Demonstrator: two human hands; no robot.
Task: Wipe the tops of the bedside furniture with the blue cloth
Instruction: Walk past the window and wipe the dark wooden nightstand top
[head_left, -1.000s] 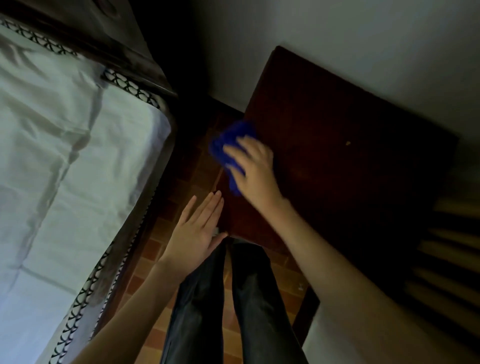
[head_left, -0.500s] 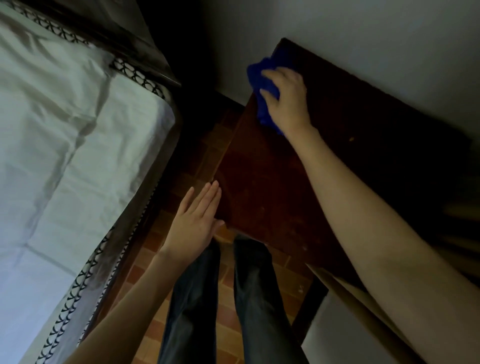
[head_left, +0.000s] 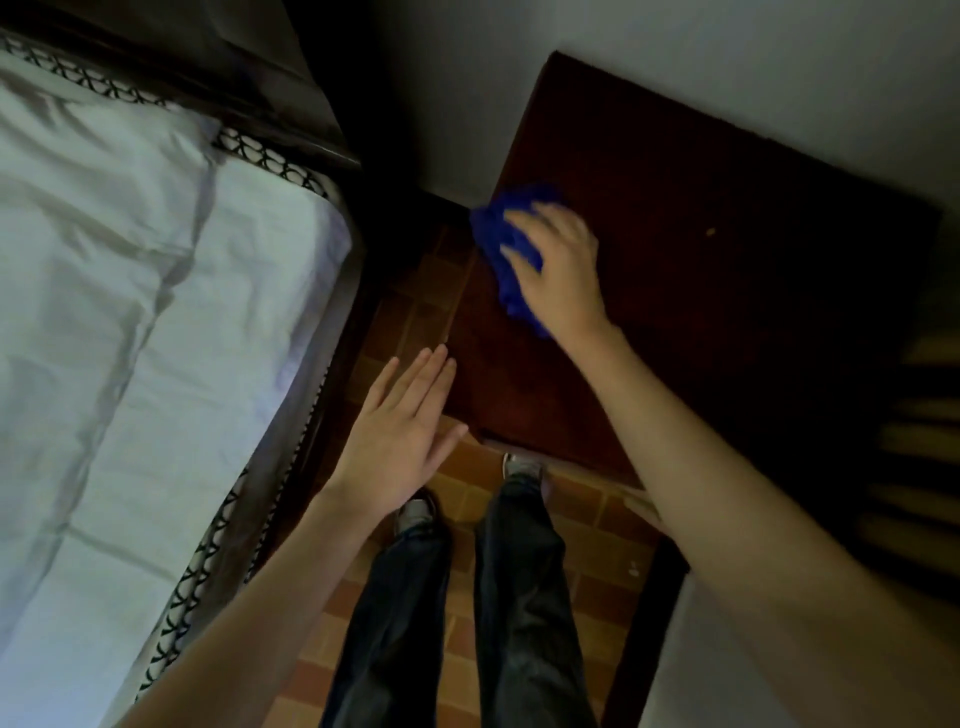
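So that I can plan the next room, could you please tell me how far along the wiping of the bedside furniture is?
Done: nothing reads as finished; the wood is too dim to judge. In hand: the right hand holds the blue cloth at the edge of the bedside table nearest the bed; the left hand hovers open by its front corner. Left: a pale speck lies further right on the top.

Bare forearms (head_left: 727, 493), dark loose trousers (head_left: 519, 597), grey worn shoes (head_left: 522, 467)
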